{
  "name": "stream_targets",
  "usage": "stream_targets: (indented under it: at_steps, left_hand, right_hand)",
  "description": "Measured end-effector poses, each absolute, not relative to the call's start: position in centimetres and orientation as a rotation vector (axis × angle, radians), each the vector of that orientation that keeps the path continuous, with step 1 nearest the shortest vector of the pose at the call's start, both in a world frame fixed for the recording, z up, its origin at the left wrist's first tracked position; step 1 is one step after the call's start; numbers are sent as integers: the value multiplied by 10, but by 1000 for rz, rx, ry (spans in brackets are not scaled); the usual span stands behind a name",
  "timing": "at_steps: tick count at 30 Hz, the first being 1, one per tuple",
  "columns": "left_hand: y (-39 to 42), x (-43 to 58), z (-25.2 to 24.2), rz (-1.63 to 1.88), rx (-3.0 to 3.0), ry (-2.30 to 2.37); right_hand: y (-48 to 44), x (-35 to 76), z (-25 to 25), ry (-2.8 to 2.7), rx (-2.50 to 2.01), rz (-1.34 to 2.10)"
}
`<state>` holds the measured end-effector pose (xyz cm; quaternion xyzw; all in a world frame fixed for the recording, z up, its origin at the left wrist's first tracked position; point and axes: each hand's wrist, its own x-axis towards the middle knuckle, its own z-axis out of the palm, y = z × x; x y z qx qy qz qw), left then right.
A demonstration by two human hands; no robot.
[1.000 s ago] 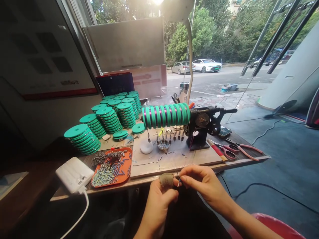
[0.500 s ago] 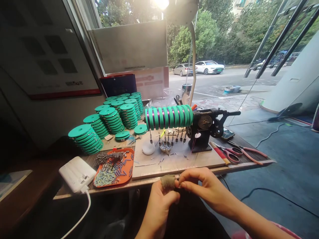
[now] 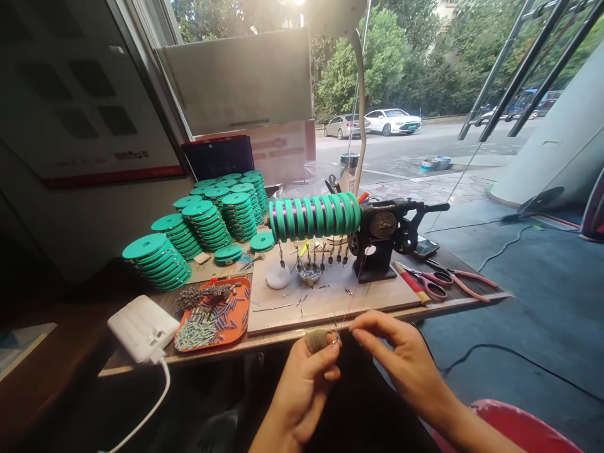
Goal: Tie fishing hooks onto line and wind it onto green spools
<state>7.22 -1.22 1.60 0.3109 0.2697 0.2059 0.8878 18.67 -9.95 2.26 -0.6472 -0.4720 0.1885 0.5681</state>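
My left hand (image 3: 306, 377), with a tan wrap (image 3: 316, 340) on one finger, pinches a tiny metal piece (image 3: 335, 342) between thumb and finger. Just to the right, my right hand (image 3: 396, 352) has thumb and forefinger closed together; what they hold is too small to make out. A thin thread (image 3: 352, 299) runs from the black winding machine (image 3: 377, 258) down toward my hands. The machine carries a row of green spools (image 3: 314, 217) with purple line, and small metal parts hang below them. Behind my hands lies a pale board (image 3: 283, 314) bearing a small bowl of beads (image 3: 309, 274).
An orange tray (image 3: 248, 308) of small tubes and a white power bank (image 3: 139, 327) sit at the left. Green discs (image 3: 153, 255) are stacked behind. Scissors (image 3: 431, 283) and pliers (image 3: 467, 286) lie right. A red tub (image 3: 514, 428) stands low right.
My right hand has drawn slightly away from my left, whose thumb now presses over the small metal piece. The view has shifted a little, showing more of the red tub.
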Motion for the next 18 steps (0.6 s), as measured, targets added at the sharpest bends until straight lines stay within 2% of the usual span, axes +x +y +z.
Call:
stream_targets:
  at_steps: [6, 12, 18]
  left_hand:
    - [-15, 72, 15, 374, 502, 549]
    - [-18, 73, 15, 420, 535, 531]
    - [-14, 73, 17, 491, 825, 628]
  right_hand:
    - [-105, 166, 8, -1107, -1487, 487]
    - [-100, 155, 7, -1012, -1503, 390]
    - [-95, 188, 23, -1170, -1629, -81]
